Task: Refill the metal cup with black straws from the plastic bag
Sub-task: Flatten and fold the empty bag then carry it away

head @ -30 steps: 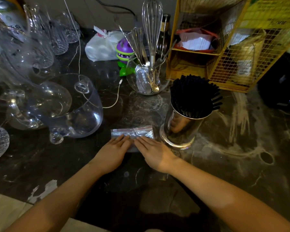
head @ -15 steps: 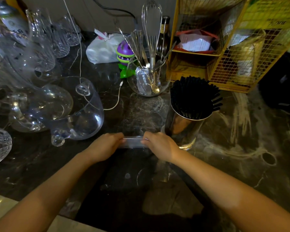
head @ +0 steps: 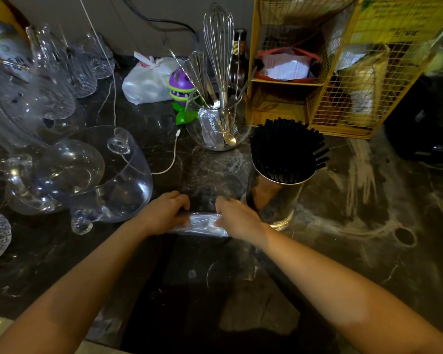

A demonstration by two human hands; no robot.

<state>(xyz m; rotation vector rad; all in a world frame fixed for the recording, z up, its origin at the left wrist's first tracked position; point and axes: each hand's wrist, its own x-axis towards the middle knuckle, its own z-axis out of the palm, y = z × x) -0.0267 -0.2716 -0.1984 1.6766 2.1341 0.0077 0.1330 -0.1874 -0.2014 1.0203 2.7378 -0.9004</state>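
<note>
The metal cup [head: 276,200] stands on the dark marble counter, packed with black straws [head: 285,149] that fan out above its rim. Just left of its base lies the clear plastic bag [head: 202,224], folded into a narrow flat strip with no straws visible in it. My left hand [head: 164,213] pinches the strip's left end and my right hand [head: 235,218] pinches its right end, close to the cup's foot. Both hands rest low on the counter.
Large clear glass jugs [head: 95,175] and cut glasses crowd the left. A glass bowl of whisk and spoons [head: 218,123], a purple toy [head: 180,90] and a white bag [head: 149,83] stand behind. A yellow wire rack [head: 343,72] fills the back right. A white cable [head: 169,159] trails across.
One second ago my flat hands pressed on the bag with its far part showing. They have since curled and folded it toward me into a narrower strip, held at both ends.
</note>
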